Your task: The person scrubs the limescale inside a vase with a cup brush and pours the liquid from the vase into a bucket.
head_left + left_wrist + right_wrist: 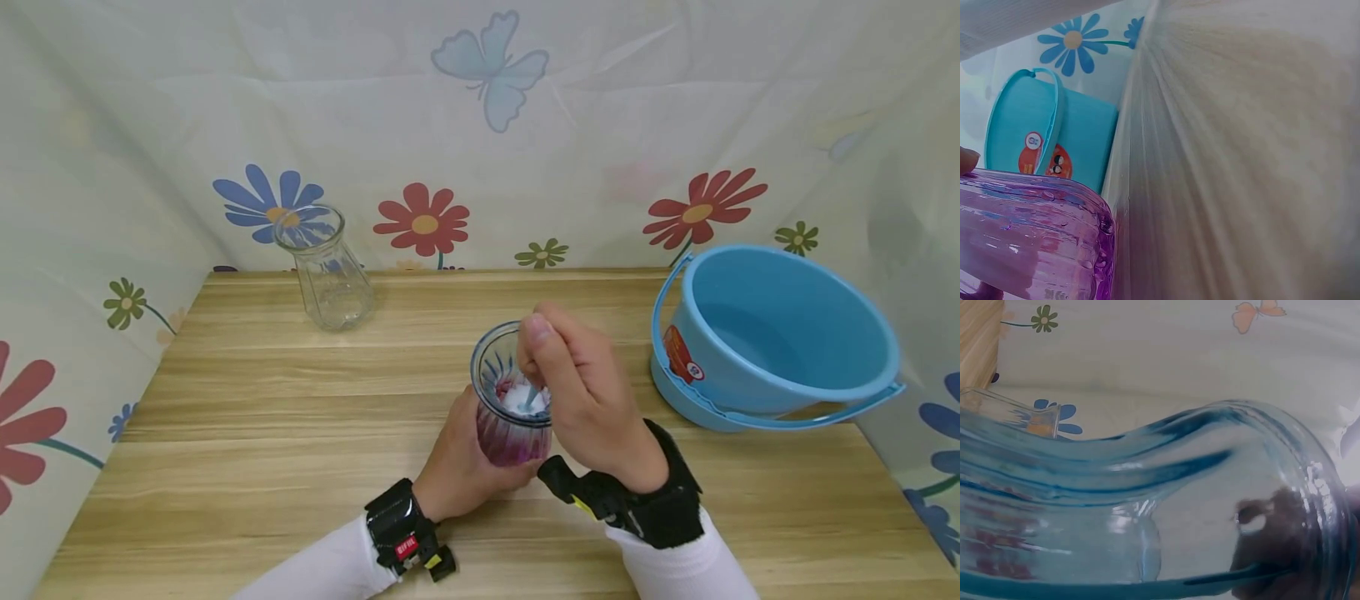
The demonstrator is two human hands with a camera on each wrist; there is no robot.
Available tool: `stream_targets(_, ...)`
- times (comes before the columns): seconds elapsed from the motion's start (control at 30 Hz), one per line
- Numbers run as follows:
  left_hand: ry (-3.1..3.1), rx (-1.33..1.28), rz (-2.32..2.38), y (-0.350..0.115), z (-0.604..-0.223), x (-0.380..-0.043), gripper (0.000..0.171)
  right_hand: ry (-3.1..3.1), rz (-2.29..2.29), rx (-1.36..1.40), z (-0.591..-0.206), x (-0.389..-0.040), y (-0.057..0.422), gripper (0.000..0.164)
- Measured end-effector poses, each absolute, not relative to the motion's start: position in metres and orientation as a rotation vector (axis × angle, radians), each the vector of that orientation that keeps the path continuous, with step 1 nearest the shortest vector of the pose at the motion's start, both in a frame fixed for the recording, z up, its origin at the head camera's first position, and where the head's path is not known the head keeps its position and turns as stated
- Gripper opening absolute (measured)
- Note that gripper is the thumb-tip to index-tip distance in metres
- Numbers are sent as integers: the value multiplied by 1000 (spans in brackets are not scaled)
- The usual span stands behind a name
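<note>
A ribbed glass vase [498, 442], blue at the rim and purple toward its base, stands tilted at the middle of the table. My left hand [461, 467] grips its lower side, fingers wrapped behind the glass. With curled fingers, my right hand [588, 392] holds the thin blue handle of a bottle brush [531, 398] at the vase's mouth. The brush's white head lies down inside the vase; most of the handle is hidden by the fist. In the left wrist view the purple base [1035, 231] fills the lower left. Through the blue neck [1191, 444], the right wrist view shows dark fingers.
At the back left of the wooden table [247, 433] stands a clear glass vase [337, 292]. A light blue bucket [750, 367] with its handle down stands at the right, close to my right forearm. Flower-printed cloth [585, 150] hangs behind and at both sides.
</note>
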State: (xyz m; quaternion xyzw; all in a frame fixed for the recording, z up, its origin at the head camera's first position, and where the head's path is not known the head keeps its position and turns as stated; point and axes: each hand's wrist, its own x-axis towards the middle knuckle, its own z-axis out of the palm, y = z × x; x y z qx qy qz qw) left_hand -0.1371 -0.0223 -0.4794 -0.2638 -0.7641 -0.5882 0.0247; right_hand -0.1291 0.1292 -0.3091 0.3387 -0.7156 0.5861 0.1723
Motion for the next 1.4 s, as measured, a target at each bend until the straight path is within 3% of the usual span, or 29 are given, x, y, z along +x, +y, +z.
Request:
stream_targets(0.7,-2382,-809,-1818,-24,-478,-137,103,-1995,1832,1046,-304,-131,133,34)
stream_targets(1.4,-2432,-784,-1732,-24,-479,-135,103,-1456,2080,1096,-304,-127,140,36)
